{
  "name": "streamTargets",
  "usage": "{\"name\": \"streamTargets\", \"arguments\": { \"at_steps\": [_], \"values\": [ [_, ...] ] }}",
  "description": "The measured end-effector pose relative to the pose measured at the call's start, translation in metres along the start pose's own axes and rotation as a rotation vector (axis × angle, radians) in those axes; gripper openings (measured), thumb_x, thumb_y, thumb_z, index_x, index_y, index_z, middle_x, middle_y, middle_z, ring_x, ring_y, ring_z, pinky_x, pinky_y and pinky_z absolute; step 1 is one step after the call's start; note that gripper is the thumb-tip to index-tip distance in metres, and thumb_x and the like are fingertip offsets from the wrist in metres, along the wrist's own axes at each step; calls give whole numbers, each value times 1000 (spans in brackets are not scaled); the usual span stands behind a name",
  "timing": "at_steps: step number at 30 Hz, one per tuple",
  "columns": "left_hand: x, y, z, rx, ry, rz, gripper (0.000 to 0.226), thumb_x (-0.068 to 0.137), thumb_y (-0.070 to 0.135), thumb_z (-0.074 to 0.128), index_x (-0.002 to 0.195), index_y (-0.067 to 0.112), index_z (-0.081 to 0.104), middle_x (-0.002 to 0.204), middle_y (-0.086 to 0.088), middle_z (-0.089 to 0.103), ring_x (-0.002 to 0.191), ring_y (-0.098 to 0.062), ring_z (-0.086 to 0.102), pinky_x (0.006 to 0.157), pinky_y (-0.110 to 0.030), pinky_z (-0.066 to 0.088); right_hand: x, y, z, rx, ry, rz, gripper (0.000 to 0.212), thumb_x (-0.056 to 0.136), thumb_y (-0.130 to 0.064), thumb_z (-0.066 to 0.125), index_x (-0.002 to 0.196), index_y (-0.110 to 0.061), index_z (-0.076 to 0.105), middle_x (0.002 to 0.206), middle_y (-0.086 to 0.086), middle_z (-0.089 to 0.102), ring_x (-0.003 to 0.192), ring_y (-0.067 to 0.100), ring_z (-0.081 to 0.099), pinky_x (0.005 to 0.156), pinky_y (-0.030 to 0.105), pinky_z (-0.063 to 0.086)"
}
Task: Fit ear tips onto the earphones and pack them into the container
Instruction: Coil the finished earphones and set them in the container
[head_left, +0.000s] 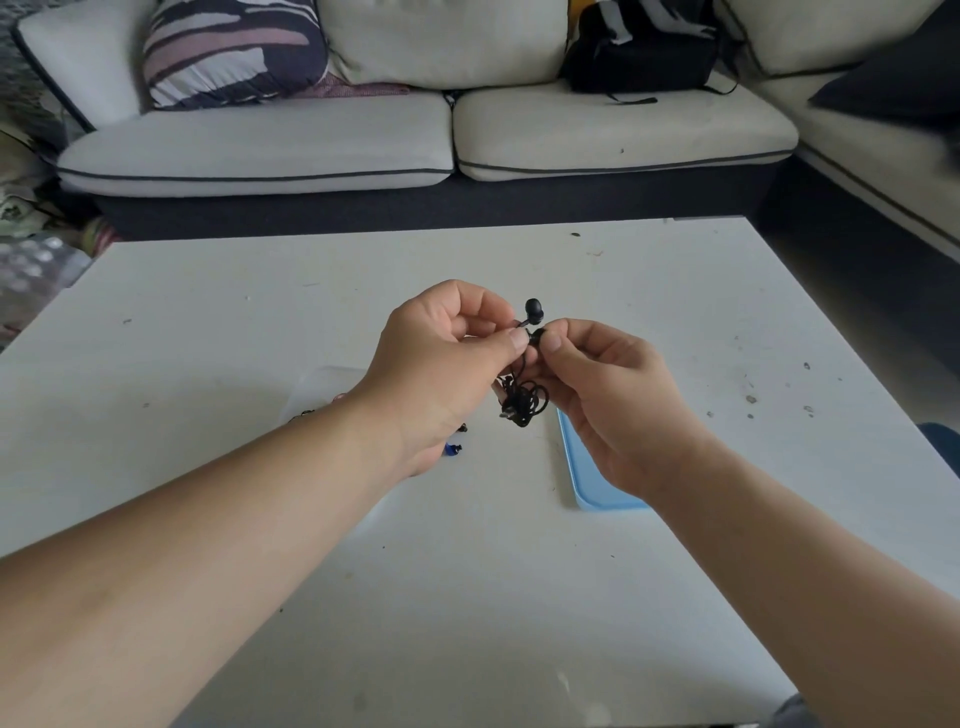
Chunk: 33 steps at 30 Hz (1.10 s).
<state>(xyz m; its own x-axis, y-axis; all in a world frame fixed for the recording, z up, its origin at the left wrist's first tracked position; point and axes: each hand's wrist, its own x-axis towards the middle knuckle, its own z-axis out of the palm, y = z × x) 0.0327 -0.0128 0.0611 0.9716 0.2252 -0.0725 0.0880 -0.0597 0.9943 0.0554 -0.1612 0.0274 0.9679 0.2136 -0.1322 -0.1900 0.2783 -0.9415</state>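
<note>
Your forearms reach in from six o'clock above the white table (675, 322). Your left hand (441, 364) pinches the tangled black wired earphones (522, 402) by one bud's stem to steady them; your right hand (602, 395) pinches the other bud, likely seating a tip.

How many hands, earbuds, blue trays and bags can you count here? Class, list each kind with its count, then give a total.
Hands: 2, the left hand and the right hand
Earbuds: 2, the second pinched by the right hand
Blue tray: 1
Bag: 1
Total: 6
</note>
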Motion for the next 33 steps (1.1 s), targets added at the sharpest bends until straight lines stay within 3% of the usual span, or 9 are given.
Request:
{"name": "streamTargets", "arguments": {
  "at_steps": [11,16,24,28,33],
  "values": [
    [1,-1,-2,-17,-3,-46,19,89,-1,75,89,16,67,86,-13,76,83,-25,77,96,-49,60,-2,5,2,48,17,-25,12,100,-1,60,93,3,69,88,19,72,87,33,68,97,49,56],
    [2,0,-3,1,52,-41,16,73,17,81,81,24,70,98,-19,75,94,-36,75,96,-52,59,-3,1,0,91,19,-22,10,96,-3,65,94,4,72,90,23,73,88,35,68,95,48,55],
    [2,0,-4,-60,-32,-59,18,89,-3,75,91,12,66,103,-25,74,90,-32,75,93,-46,61,0,-9,-6,95,-84,53,11,98,-2,62,89,2,68,86,18,72,78,26,70,72,30,57],
    [3,2,-10,-84,-96,-58,20,88,-6,74,92,12,65,95,-20,75,85,-29,75,90,-41,62,3,-11,-14,91,-216,82,6,97,-2,61,97,2,65,93,19,70,90,31,70,78,32,58],
    [2,3,-14,-118,-132,-78,20,87,-6,75,99,9,68,94,-18,77,82,-25,77,78,-32,61,5,-15,-19,45,-239,105,10,87,-4,67,94,0,72,97,22,73,92,31,72,83,34,61]
  ]
}}
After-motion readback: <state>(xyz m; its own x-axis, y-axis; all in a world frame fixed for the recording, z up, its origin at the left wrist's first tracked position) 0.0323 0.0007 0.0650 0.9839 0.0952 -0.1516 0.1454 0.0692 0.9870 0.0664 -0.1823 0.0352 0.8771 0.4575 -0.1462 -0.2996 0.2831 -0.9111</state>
